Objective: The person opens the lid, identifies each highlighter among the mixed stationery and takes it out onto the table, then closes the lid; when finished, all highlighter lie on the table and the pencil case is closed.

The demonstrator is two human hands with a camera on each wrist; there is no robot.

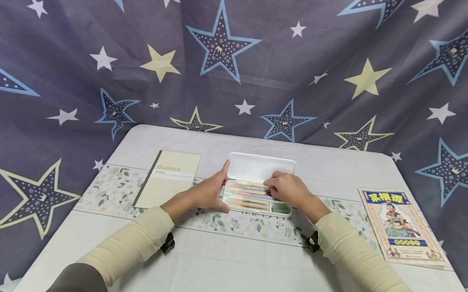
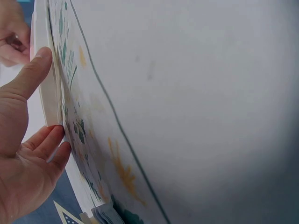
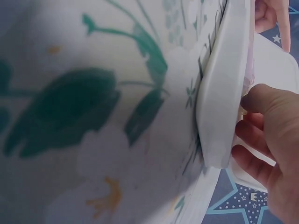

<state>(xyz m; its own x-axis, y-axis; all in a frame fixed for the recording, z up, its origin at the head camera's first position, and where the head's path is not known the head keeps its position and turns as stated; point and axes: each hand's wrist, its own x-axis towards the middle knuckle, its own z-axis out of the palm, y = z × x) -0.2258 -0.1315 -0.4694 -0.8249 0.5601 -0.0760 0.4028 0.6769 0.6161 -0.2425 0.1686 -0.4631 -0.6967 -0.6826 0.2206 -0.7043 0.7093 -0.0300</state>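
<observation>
A white pencil case lies with its lid folded back, away from me. Several pastel pens lie in its tray, and a small greenish item sits in the right front compartment. My left hand holds the case's left end, thumb at the front corner and index finger up by the lid; in the left wrist view the thumb rests against the side wall. With thumb and fingertips inside the tray, my right hand pinches the right end of a pen; the fingers partly hide it.
A cream notebook marked Gambit lies left of the case. Toward the right edge is an illustrated booklet. A floral strip crosses the white table; a star-patterned curtain hangs behind it.
</observation>
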